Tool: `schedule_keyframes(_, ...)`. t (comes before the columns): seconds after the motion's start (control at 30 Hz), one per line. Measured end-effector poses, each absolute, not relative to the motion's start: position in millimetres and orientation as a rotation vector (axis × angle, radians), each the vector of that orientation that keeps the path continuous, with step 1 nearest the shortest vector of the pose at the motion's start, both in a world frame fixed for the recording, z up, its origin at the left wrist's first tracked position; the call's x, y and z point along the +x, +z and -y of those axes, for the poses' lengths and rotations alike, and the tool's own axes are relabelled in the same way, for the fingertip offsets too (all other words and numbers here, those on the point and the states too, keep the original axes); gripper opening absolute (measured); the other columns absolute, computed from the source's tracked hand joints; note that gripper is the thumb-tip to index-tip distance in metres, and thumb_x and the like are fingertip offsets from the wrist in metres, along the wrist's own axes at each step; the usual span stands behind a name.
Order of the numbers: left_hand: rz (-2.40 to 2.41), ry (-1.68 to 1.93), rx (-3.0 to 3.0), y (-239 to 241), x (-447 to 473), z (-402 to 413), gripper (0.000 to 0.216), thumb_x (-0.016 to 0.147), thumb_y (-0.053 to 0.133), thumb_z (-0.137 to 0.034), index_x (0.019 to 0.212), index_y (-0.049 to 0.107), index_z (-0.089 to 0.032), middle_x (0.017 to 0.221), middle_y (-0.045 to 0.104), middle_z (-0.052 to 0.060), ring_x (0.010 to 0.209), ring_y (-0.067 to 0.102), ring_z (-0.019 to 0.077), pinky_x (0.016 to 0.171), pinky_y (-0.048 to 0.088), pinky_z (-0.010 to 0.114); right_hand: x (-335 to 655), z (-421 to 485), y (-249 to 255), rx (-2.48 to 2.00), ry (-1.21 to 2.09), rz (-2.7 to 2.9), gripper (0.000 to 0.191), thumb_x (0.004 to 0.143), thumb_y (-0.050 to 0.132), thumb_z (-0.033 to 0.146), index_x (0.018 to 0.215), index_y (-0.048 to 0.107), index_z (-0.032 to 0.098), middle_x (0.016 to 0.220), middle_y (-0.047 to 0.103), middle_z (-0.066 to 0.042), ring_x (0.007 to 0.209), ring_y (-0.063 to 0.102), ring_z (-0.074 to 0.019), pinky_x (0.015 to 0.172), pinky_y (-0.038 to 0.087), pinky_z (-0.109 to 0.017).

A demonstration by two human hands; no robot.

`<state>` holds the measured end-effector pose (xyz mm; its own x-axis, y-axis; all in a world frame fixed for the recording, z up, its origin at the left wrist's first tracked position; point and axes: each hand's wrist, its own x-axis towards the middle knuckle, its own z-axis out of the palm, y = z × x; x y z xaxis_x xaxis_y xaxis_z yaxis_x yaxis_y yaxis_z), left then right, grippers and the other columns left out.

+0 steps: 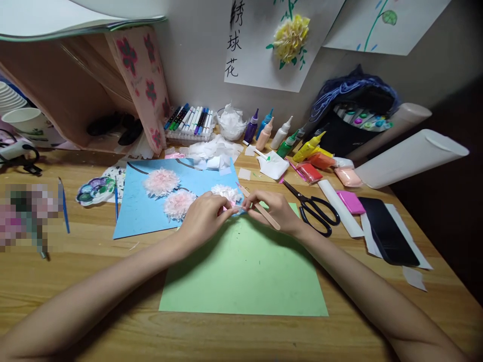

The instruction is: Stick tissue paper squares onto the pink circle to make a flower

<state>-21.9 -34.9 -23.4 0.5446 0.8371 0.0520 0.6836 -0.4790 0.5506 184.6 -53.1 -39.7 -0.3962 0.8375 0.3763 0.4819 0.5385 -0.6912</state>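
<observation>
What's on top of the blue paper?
On the blue paper are one pink flower, another pink flower, a whitish flower and dark lines; white tissue overlaps its far edge. The left hand hides what's beneath it.

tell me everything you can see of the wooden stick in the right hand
The wooden stick is flat, narrow and pale tan, like plain, smooth wood, and looks straight, with a rounded near end. The right hand holds it aslant, from upper left to lower right, above the green sheet; the fingers hide part of its length. Its far end shows beyond them, close to the white flower, though whether they touch cannot be told.
</observation>
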Motion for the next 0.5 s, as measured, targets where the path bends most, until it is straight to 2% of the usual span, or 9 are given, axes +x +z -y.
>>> schedule_keyframes(0.17,-1.236,0.423,2.336,-23.0,-21.7,34.8,0.021,0.086,0.053,-0.035,0.082,0.065,-0.019,0.070,0.061,0.003,0.072,0.052,0.0170,0.064,0.037,0.028,180.1,53.9,-41.7,-1.169,0.686,1.962,0.007,0.076,0.060,0.012,0.078,0.057,0.018,0.074,0.065,-0.001,0.065,0.059,-0.0120,0.061,0.045,-0.024)
schedule_keyframes(0.33,-1.275,0.394,2.365,-21.5,-20.7,35.9,0.023,0.087,0.049,-0.033,0.081,0.065,-0.018,0.071,0.063,0.004,0.073,0.051,0.0177,0.063,0.035,0.028,177.8,55.2,-42.7,-1.207,0.730,1.905,0.005,0.079,0.060,0.021,0.079,0.056,0.018,0.074,0.063,-0.001,0.064,0.057,-0.0120,0.059,0.043,-0.024)
schedule_keyframes(0.4,-1.287,0.406,2.413,-23.0,-19.6,35.7,0.023,0.088,0.048,-0.032,0.080,0.064,-0.017,0.072,0.063,0.004,0.074,0.051,0.0180,0.063,0.035,0.028,179.1,57.5,-44.7,-1.205,0.649,1.876,0.014,0.083,0.055,0.030,0.076,0.056,0.018,0.070,0.060,-0.001,0.062,0.054,-0.0127,0.059,0.042,-0.026)
schedule_keyframes(0.5,-1.301,0.420,2.529,-27.1,-17.8,34.1,0.023,0.087,0.048,-0.030,0.077,0.064,-0.016,0.072,0.064,0.006,0.075,0.050,0.0188,0.064,0.034,0.029,182.6,62.6,-48.0,-1.059,0.530,1.883,0.040,0.094,0.030,0.037,0.065,0.053,0.020,0.058,0.051,-0.001,0.056,0.048,-0.0138,0.058,0.039,-0.029)
